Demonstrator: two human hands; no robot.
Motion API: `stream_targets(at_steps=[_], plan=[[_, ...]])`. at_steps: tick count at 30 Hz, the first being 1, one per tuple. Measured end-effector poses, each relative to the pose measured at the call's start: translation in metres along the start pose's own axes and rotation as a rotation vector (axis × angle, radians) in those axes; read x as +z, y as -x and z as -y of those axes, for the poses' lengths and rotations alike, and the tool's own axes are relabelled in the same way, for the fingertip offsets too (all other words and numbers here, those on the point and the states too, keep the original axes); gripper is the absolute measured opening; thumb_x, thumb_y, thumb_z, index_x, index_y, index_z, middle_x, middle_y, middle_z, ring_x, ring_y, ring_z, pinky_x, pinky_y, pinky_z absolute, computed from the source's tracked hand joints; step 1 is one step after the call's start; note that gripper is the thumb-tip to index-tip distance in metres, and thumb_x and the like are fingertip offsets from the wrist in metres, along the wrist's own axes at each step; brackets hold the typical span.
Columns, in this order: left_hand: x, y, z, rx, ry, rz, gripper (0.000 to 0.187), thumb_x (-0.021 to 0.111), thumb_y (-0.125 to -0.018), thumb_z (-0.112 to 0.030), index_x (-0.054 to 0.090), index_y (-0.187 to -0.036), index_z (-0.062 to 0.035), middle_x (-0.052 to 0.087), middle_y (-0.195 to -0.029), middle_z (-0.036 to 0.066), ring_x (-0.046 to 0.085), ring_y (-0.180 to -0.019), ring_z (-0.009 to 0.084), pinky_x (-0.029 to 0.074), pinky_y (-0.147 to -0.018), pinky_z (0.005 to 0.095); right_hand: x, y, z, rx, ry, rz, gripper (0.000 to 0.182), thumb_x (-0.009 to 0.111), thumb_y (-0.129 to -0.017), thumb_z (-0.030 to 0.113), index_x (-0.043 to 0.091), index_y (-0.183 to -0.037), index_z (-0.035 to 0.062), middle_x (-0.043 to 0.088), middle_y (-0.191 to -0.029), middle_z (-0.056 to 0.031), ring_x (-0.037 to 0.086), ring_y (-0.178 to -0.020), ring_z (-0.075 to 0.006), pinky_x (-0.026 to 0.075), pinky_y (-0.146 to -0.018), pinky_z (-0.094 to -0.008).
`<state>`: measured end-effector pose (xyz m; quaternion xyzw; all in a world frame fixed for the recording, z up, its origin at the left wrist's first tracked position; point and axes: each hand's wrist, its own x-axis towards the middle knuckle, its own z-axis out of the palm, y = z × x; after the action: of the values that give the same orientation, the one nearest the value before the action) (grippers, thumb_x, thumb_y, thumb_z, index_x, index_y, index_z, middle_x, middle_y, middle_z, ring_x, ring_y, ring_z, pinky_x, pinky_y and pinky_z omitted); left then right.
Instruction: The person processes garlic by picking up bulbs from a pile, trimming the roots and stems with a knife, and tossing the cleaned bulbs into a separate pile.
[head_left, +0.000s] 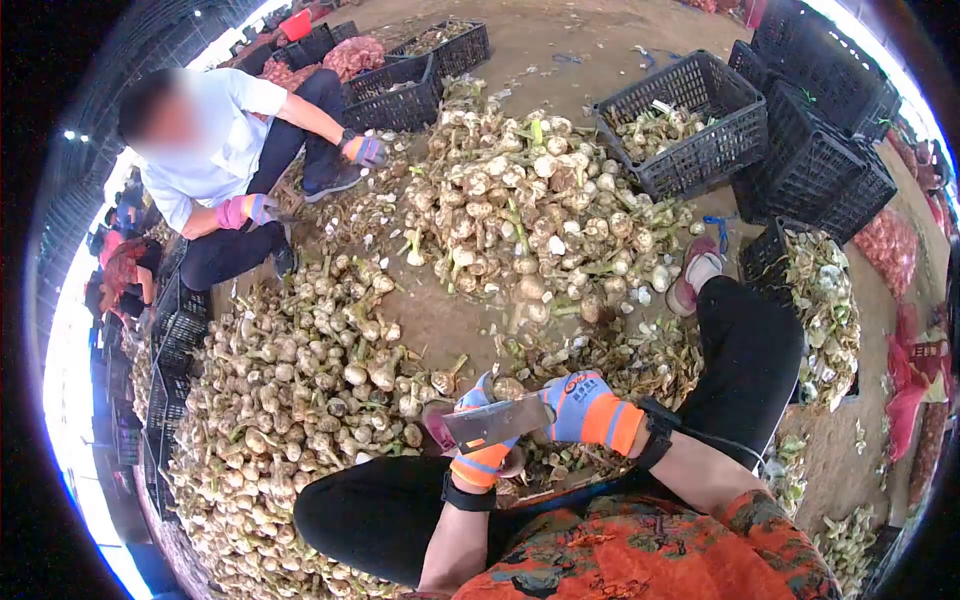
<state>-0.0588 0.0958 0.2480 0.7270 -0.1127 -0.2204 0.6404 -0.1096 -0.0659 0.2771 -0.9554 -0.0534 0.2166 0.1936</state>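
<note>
My right hand [588,408], in a blue and orange glove, is closed round the handle of a broad-bladed knife [497,424]. The blade points left and passes in front of my left hand [472,464], gloved alike. Those left fingers look curled behind the steel, which hides most of them; what they hold I cannot make out. A garlic bulb [509,388] shows just above the blade, close to the left fingertips. Dry leaves and trimmings [640,360] lie beyond my right hand. To the left spreads a big heap of garlic with stems [270,440].
Another garlic heap [530,200] rises ahead. Across from me a person [215,160] in gloves sits low beside it. Black crates [690,130] stand at the right, one [800,310] filled with trimmings. Red net sacks [888,252] lie farther right. My bent legs [745,350] frame the work spot.
</note>
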Motion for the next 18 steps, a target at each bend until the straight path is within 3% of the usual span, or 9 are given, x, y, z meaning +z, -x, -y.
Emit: stream_targets(at_steps=[2, 6, 9, 10, 11, 13, 16, 17, 18], plan=[[-0.007, 0.001, 0.014, 0.139, -0.172, 0.022, 0.057, 0.073, -0.063, -0.022, 0.05, -0.111, -0.0019, 0.062, -0.078, 0.005, 0.06, -0.07, 0.0149, 0.048, -0.064, 0.0284, -0.001, 0.002, 0.001, -0.002, -0.002, 0.001, 0.039, 0.059, -0.067, 0.036, 0.061, -0.092, 0.0072, 0.062, -0.09, -0.0152, 0.06, -0.083, -0.0303, 0.048, -0.072, -0.0389], [-0.008, -0.008, 0.06, 0.01, 0.04, -0.029, 0.061, 0.074, -0.061, -0.021, 0.049, -0.113, -0.0016, 0.062, -0.076, 0.006, 0.06, -0.07, 0.0168, 0.048, -0.063, 0.0302, 0.003, 0.005, -0.002, -0.038, 0.0, -0.05, 0.04, 0.06, -0.065, 0.037, 0.061, -0.093, 0.0075, 0.062, -0.09, -0.0149, 0.06, -0.083, -0.0302, 0.048, -0.073, -0.0378], [0.005, -0.006, 0.031, 0.005, 0.046, -0.04, 0.057, 0.074, -0.059, -0.02, 0.052, -0.109, -0.001, 0.062, -0.075, 0.007, 0.061, -0.068, 0.0184, 0.049, -0.062, 0.0313, 0.005, -0.004, -0.016, 0.003, 0.082, 0.018, 0.041, 0.06, -0.064, 0.038, 0.061, -0.091, 0.0076, 0.063, -0.088, -0.0149, 0.061, -0.082, -0.0294, 0.048, -0.073, -0.0378], [-0.003, -0.005, 0.002, 0.303, -0.715, -0.02, 0.048, 0.074, -0.059, -0.019, 0.056, -0.1, -0.0007, 0.063, -0.074, 0.006, 0.061, -0.066, 0.0165, 0.049, -0.062, 0.0308, 0.016, -0.014, -0.032, 0.147, 0.063, 0.009, 0.038, 0.061, -0.064, 0.038, 0.062, -0.086, 0.0075, 0.063, -0.085, -0.0152, 0.061, -0.078, -0.0292, 0.049, -0.072, -0.0377], [0.003, -0.001, -0.008, 0.205, -0.535, -0.154, 0.04, 0.075, -0.057, -0.018, 0.058, -0.089, -0.0011, 0.062, -0.072, 0.005, 0.061, -0.067, 0.0148, 0.05, -0.061, 0.0297, 0.033, -0.017, -0.058, 0.326, -0.319, -0.322, 0.037, 0.062, -0.064, 0.038, 0.063, -0.082, 0.0052, 0.063, -0.081, -0.0161, 0.062, -0.075, -0.0293, 0.049, -0.069, -0.0379], [0.006, -0.003, -0.017, 0.205, -0.349, -0.186, 0.035, 0.072, -0.06, -0.011, 0.057, -0.091, -0.0011, 0.062, -0.073, 0.007, 0.062, -0.068, 0.0162, 0.05, -0.062, 0.0298, 0.046, -0.032, -0.094, 0.257, -0.543, -0.619, 0.039, 0.063, -0.065, 0.037, 0.063, -0.083, 0.0025, 0.063, -0.076, -0.0171, 0.061, -0.073, -0.0309, 0.049, -0.065, -0.0368], [-0.002, -0.014, -0.017, 0.126, -0.015, -0.118, 0.025, 0.066, -0.067, -0.002, 0.057, -0.09, -0.0009, 0.062, -0.078, 0.008, 0.062, -0.07, 0.0169, 0.05, -0.063, 0.029, 0.06, -0.03, -0.09, 0.171, -0.685, -0.676, 0.036, 0.066, -0.066, 0.031, 0.062, -0.085, 0.0004, 0.063, -0.073, -0.0163, 0.062, -0.07, -0.0276, 0.048, -0.063, -0.0344], [-0.005, -0.026, 0.003, -0.227, 0.919, -0.062, 0.016, 0.057, -0.074, 0.006, 0.057, -0.089, 0.0, 0.062, -0.083, 0.01, 0.061, -0.074, 0.018, 0.05, -0.066, 0.0264, 0.051, -0.021, -0.077, 0.173, -0.682, -0.677, 0.036, 0.066, -0.066, 0.031, 0.062, -0.085, 0.0004, 0.063, -0.073, -0.0163, 0.062, -0.07, -0.0276, 0.048, -0.063, -0.0344], [-0.01, -0.021, 0.023, -0.059, 0.57, -0.076, 0.012, 0.055, -0.075, 0.005, 0.056, -0.086, 0.0002, 0.062, -0.085, 0.01, 0.061, -0.076, 0.0196, 0.05, -0.069, 0.0274, 0.042, -0.011, -0.063, 0.155, -0.906, -0.551, 0.031, 0.066, -0.067, 0.026, 0.062, -0.084, 0.0003, 0.063, -0.073, -0.0152, 0.061, -0.067, -0.0246, 0.048, -0.062, -0.033]])
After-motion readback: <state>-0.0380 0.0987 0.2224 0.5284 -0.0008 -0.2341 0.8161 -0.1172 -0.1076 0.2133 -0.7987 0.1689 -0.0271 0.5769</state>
